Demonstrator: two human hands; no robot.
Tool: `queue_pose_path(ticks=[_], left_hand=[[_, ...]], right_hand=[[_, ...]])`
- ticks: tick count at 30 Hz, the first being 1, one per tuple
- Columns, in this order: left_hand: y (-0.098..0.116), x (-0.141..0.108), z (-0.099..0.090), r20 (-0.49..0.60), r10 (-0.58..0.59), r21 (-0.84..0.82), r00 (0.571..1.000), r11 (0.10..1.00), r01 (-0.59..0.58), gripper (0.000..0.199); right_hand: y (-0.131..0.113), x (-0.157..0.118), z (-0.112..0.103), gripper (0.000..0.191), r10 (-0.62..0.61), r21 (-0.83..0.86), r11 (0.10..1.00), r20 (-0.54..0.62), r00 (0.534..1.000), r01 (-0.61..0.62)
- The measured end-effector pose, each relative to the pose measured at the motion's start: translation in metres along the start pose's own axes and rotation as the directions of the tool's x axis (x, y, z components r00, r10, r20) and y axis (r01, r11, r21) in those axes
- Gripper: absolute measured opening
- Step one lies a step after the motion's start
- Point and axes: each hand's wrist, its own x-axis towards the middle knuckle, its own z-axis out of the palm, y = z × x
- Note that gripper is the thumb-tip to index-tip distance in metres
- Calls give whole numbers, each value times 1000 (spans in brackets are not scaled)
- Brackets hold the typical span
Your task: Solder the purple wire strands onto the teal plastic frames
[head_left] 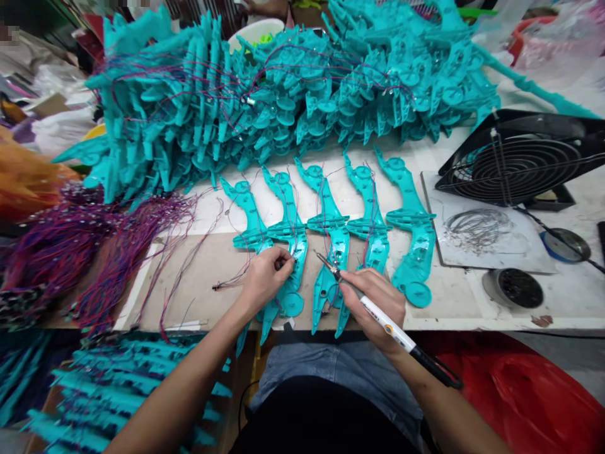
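My right hand (373, 299) is closed around a soldering iron (390, 328) with a white and black handle, its tip pointing up and left over the teal plastic parts. My left hand (268, 277) is closed with fingertips pinched over the second teal part (288, 236) from the left; what the fingers hold is hidden. Several teal plastic parts lie in a row on the table, with thin red and dark wires on most of them. The middle teal part (326, 217) lies just left of and beneath the iron's tip. The rightmost teal part (416, 233) shows no wires.
A tall heap of teal parts (283, 94) fills the back. Bundles of red and purple wires (118, 265) lie left. On the right are a black fan (515, 161), a board (501, 246) with coiled solder-like wire, and a small dark tin (515, 288). The table's front edge is close.
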Motion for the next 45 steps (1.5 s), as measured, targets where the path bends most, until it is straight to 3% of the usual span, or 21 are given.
queue_pose_path(ticks=[3,5,7,9,11,13,14,17,19,21,23,25,27,29,32,35,40,45], left_hand=[[-2,1,0,15,10,13,1000,1000,-10,12],[-2,-2,-1,29,13,31,999,999,-14,15],[-3,-6,-2,31,10,57,999,998,-12,18],[-6,-10,-3,21,2,87,1000,996,-4,20],[-11,-12,-3,23,-13,105,1000,994,10,21],[-14,-13,-3,38,-24,117,999,993,20,22],[-14,-13,-3,42,-27,123,999,992,21,22],[-11,-13,-5,48,-4,112,999,994,-2,22],[-9,-13,-7,56,21,81,998,996,-26,22],[-8,-10,-9,85,49,37,995,998,-52,21],[-9,-7,-11,104,64,4,993,998,-65,20],[-11,-4,-13,101,57,-14,993,998,-56,19],[-12,-3,-14,86,44,-37,995,998,-41,18],[-12,-3,-14,72,46,-85,996,996,-40,18],[-11,-4,-16,41,68,-164,997,985,-60,17],[-8,-2,-18,25,33,-230,999,973,-27,16],[-3,3,-20,46,-27,-313,999,949,40,14],[0,8,-14,48,-56,-309,997,949,68,14]], right_hand=[[-1,-1,5,21,-2,13,1000,68,998,1],[-5,-4,3,20,-11,-1,1000,50,999,11],[-9,-9,-8,22,-23,-59,998,-20,1000,22],[-8,-17,-31,24,-2,-164,986,-180,984,-28],[0,-28,-67,22,17,-329,930,-404,915,-163],[14,-43,-109,20,7,-488,791,-594,805,-367],[22,-50,-129,30,19,-534,699,-652,758,-476],[52,-69,-173,76,250,-509,491,-695,675,-707],[68,-74,-183,81,385,-467,433,-677,627,-771],[75,-71,-178,76,374,-410,468,-711,596,-783],[70,-60,-162,72,282,-350,635,-724,629,-688],[54,-44,-136,73,185,-320,835,-602,776,-447],[33,-26,-102,72,54,-296,942,-336,941,-159],[16,-8,-63,67,-62,-278,960,-73,995,39],[9,16,-10,60,-188,-212,949,221,957,235],[15,31,20,58,-245,-206,917,388,889,342],[21,41,33,56,-282,-205,885,480,831,418],[17,40,35,55,-284,-221,874,488,825,432]])
